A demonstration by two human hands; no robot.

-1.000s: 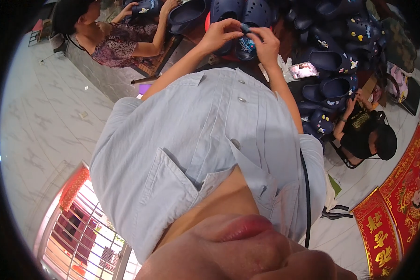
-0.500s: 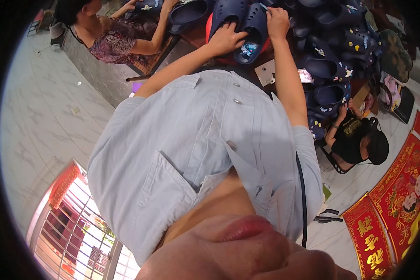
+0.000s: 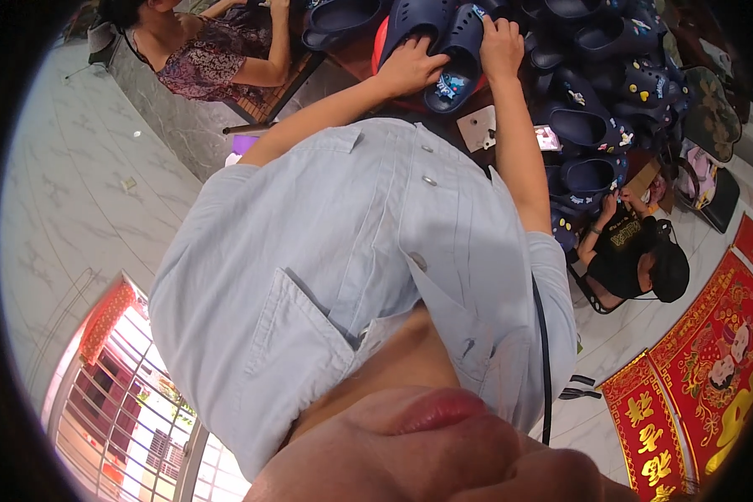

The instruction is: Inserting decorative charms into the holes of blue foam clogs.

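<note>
Two navy clogs lie side by side at the top middle: a left clog (image 3: 416, 23) and a right clog (image 3: 466, 42), which has a blue charm or print on its insole. My left hand (image 3: 412, 67) grips the pair where they meet, its fingers in the left clog's opening and its thumb over the right clog. With bent fingers, my right hand (image 3: 502, 48) is at the outer side of the right clog's toe, beside a small pale-blue charm (image 3: 478, 12). What lies between those fingertips is hidden.
Under the clogs a red surface (image 3: 381, 38) shows. Piled navy clogs (image 3: 579, 125) with charms fill the right side, near a lit phone (image 3: 547, 138) and a white card (image 3: 477, 130). Co-workers sit at left (image 3: 205, 58) and right (image 3: 636, 251). Another clog (image 3: 340, 21) lies left.
The view has shifted slightly. My right hand's fingers have moved a little down and away from the pale-blue charm on the toe. My left hand keeps its place on the clogs.
</note>
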